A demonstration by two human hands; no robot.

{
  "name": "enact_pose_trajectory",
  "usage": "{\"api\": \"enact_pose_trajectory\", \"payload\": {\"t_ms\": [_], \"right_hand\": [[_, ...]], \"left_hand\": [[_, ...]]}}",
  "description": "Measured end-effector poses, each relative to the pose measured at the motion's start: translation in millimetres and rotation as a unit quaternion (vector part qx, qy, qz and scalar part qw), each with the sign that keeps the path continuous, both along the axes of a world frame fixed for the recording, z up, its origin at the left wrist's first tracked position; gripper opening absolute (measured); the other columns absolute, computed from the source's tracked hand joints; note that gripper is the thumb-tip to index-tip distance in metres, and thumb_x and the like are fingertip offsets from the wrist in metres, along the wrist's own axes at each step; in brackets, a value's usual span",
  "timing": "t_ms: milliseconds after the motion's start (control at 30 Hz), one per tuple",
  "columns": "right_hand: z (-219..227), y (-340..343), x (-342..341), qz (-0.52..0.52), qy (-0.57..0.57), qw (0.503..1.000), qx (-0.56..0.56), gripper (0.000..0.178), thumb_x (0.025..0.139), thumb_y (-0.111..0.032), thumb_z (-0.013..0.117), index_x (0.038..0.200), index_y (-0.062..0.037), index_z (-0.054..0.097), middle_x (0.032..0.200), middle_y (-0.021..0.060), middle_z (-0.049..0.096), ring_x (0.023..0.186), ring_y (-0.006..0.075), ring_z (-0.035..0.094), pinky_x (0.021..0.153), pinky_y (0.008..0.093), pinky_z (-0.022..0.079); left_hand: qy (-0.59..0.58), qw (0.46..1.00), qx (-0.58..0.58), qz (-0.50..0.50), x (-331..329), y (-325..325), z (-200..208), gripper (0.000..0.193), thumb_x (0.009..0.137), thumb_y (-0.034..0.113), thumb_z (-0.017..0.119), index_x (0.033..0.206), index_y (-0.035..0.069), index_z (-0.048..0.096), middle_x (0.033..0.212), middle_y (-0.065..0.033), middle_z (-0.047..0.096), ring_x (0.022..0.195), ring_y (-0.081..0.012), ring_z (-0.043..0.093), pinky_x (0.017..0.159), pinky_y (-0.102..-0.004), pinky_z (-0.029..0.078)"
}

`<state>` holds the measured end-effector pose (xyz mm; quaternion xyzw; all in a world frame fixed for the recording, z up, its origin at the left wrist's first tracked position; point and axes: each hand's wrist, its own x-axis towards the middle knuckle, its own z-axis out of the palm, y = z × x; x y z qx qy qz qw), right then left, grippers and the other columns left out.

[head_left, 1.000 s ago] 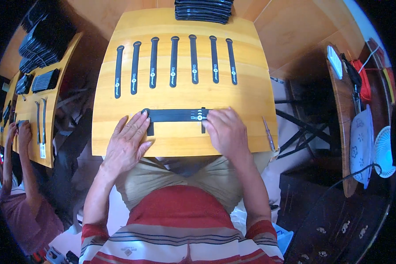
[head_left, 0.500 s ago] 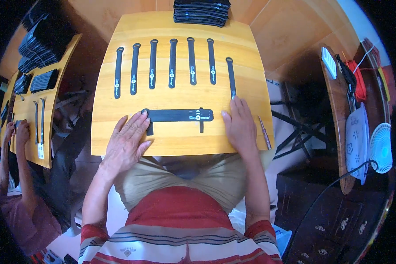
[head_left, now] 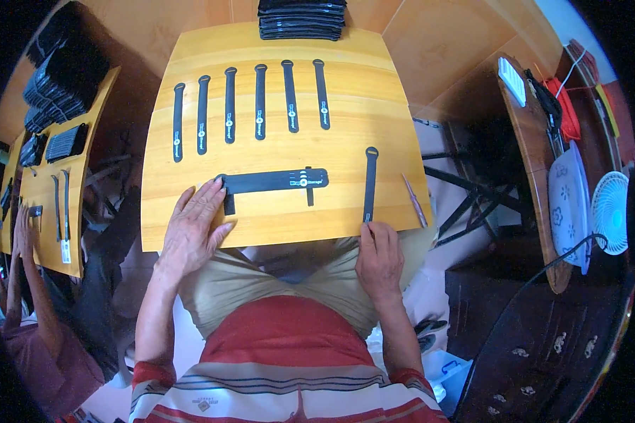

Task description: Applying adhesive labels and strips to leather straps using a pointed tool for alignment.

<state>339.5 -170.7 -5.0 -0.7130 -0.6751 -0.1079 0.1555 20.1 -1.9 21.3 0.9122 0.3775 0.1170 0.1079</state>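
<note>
My left hand lies with fingers stretched out on the left end of a wide black strap set crosswise on the wooden table. Two short dark strips stick out from beneath this strap. Closed on the lower end of a narrow black strap is my right hand, at the table's near edge. That strap's rounded, slotted end points away from me. Farther back, several similar straps lie in a spaced row. A slim purplish tool rests right of my right hand.
A stack of black straps sits at the table's far edge. At left, a co-worker's hands are over another table holding black stacks. On the right are a small fan, a flower-patterned tray and a red bundle.
My right hand has drawn the narrow strap toward me, away from the row's right end, to the near edge. My left hand stays on the wide strap. The view has shifted slightly.
</note>
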Motion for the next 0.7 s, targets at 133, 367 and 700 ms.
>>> {"api": "enact_pose_trajectory", "payload": {"t_ms": [133,367,700], "right_hand": [[-1.1,-8.7,2.1,0.005,0.037,0.998,0.049,0.026,0.081,0.001,0.066,0.107,0.0011,0.065,0.103,0.0130,0.063,0.096,0.0327,0.063,0.081,0.0411,0.054],[24.1,-38.1,-21.1,0.005,0.032,0.977,0.211,0.021,0.082,0.004,0.070,0.103,0.0011,0.066,0.098,0.0179,0.068,0.080,0.0329,0.069,0.067,0.0389,0.058],[36.3,-70.1,-44.7,0.206,0.145,0.957,0.141,0.025,0.076,-0.002,0.075,0.098,-0.0101,0.067,0.096,0.0122,0.068,0.073,0.0255,0.069,0.056,0.0335,0.055]], "left_hand": [[-0.006,1.000,0.016,0.013,2.7,-1.2,5.4,0.059,0.091,0.030,0.068,0.138,-0.002,0.052,0.143,-0.0193,0.053,0.139,-0.0316,0.044,0.117,-0.0470,0.033],[-0.274,0.878,-0.375,0.113,41.0,-59.6,12.4,0.043,0.094,0.022,0.070,0.128,-0.001,0.060,0.124,-0.0168,0.067,0.110,-0.0230,0.066,0.086,-0.0383,0.057],[-0.451,0.607,-0.654,-0.037,113.7,-73.9,15.9,0.025,0.102,0.020,0.059,0.119,0.002,0.063,0.110,-0.0095,0.072,0.094,-0.0122,0.068,0.074,-0.0236,0.056]]}}
